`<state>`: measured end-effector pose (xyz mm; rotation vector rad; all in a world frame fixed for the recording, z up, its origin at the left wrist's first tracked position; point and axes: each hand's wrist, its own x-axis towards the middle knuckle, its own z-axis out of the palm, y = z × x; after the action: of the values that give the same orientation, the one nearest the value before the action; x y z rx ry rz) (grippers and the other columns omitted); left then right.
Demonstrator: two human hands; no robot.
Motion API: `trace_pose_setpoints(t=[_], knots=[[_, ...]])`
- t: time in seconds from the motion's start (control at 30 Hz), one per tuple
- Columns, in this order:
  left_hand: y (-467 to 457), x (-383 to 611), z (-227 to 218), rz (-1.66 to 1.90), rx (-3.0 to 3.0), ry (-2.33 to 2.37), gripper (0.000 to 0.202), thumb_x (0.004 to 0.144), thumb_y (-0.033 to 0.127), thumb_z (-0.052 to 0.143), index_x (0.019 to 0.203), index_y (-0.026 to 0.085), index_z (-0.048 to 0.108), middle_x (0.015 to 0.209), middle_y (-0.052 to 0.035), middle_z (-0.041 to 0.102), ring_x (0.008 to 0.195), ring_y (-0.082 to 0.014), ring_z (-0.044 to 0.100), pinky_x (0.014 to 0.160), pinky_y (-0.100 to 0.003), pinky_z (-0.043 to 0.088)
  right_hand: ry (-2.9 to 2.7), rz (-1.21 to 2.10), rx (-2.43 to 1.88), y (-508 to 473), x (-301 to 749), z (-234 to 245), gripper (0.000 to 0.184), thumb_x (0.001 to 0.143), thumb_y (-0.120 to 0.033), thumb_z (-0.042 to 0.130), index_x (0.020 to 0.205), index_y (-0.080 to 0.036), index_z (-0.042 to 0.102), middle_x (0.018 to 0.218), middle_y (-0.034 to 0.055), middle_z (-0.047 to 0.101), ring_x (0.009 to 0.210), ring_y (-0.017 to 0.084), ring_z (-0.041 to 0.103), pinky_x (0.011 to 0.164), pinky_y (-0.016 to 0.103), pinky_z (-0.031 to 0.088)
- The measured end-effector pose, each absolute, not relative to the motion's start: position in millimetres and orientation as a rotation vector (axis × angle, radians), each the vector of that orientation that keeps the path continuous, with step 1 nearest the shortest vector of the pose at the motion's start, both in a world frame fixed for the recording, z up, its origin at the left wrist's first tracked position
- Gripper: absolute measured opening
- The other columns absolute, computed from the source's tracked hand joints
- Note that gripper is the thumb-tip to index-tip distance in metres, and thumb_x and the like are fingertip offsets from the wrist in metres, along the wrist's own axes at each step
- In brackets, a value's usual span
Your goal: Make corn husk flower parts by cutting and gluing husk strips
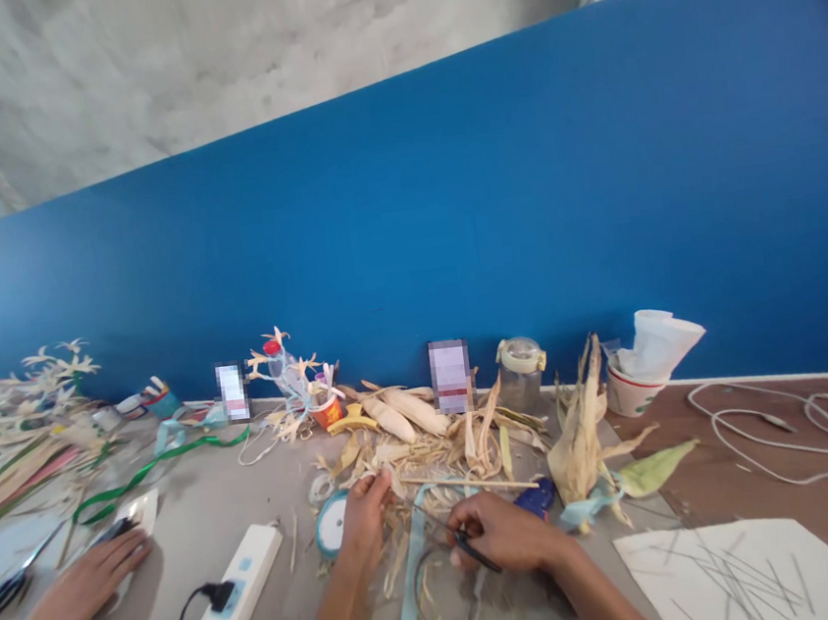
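Note:
My left hand (366, 517) is closed in a pinch above the husk scraps, with what looks like a pale piece of corn husk at the fingertips. My right hand (504, 532) grips a pair of black-handled scissors (476, 552), whose thin blades point up and left toward my left hand. A roll of ribbon with a blue rim (331, 526) lies just left of my left hand. Between my hands a light blue ribbon (411, 577) runs down the table beside a loop of grey cable (436, 618). A thin stick (502, 483) lies behind my right hand.
Dried corn husks (402, 415), a lidded jar (520, 373) and a paper cup (634, 390) stand along the blue partition (406, 232). A power strip (237, 600) lies front left. Another person's hand (119, 558) rests further left. White paper (752, 570) with thin wires lies right.

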<state>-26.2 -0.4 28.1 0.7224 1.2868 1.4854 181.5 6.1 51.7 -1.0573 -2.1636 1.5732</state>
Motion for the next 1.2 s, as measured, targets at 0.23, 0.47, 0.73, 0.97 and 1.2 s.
trace_pose_setpoints(t=[0.23,0.47,0.73,0.97,1.2], knots=[[-1.9,-24.2,32.1,1.445,0.720,1.289,0.046,0.053,0.050,0.080,0.047,0.018,0.048,0.041,0.0079,0.038,0.041,-0.0061,0.033,0.044,-0.022,0.026,-2.163,1.572,-1.092,5.8,181.6,52.2,0.015,0.064,-0.026,0.064,0.074,-0.017,0.071,0.057,-0.0046,0.051,0.055,0.010,0.040,0.049,0.020,0.025],[-1.8,-26.0,27.0,1.435,0.727,1.281,0.040,0.056,0.047,0.079,0.051,0.016,0.054,0.044,0.0051,0.048,0.044,-0.0087,0.043,0.048,-0.022,0.032,-2.151,1.618,-1.017,6.8,181.5,48.4,0.012,0.065,-0.025,0.064,0.072,-0.016,0.068,0.052,-0.0062,0.045,0.051,0.008,0.038,0.046,0.020,0.023],[0.2,-26.7,25.0,1.436,0.739,1.285,0.039,0.054,0.048,0.080,0.056,0.015,0.058,0.048,0.0039,0.051,0.048,-0.0109,0.048,0.053,-0.024,0.037,-2.155,1.637,-1.033,6.0,181.5,51.7,0.010,0.064,-0.022,0.061,0.070,-0.016,0.068,0.051,-0.0061,0.046,0.050,0.008,0.038,0.046,0.020,0.022],[-0.7,-25.1,27.3,1.452,0.740,1.337,0.040,0.051,0.048,0.081,0.055,0.016,0.056,0.048,0.0041,0.052,0.047,-0.0104,0.048,0.051,-0.023,0.036,-2.103,1.685,-1.050,4.8,181.7,52.7,0.012,0.064,-0.022,0.061,0.072,-0.017,0.068,0.052,-0.0060,0.048,0.051,0.009,0.040,0.047,0.020,0.025],[-1.3,-24.5,29.5,1.448,0.749,1.334,0.041,0.052,0.048,0.080,0.052,0.017,0.052,0.045,0.0064,0.047,0.044,-0.0080,0.041,0.047,-0.022,0.031,-2.090,1.723,-1.006,5.5,182.2,49.7,0.008,0.064,-0.023,0.060,0.066,-0.016,0.065,0.050,-0.0064,0.045,0.049,0.008,0.039,0.047,0.020,0.024]])
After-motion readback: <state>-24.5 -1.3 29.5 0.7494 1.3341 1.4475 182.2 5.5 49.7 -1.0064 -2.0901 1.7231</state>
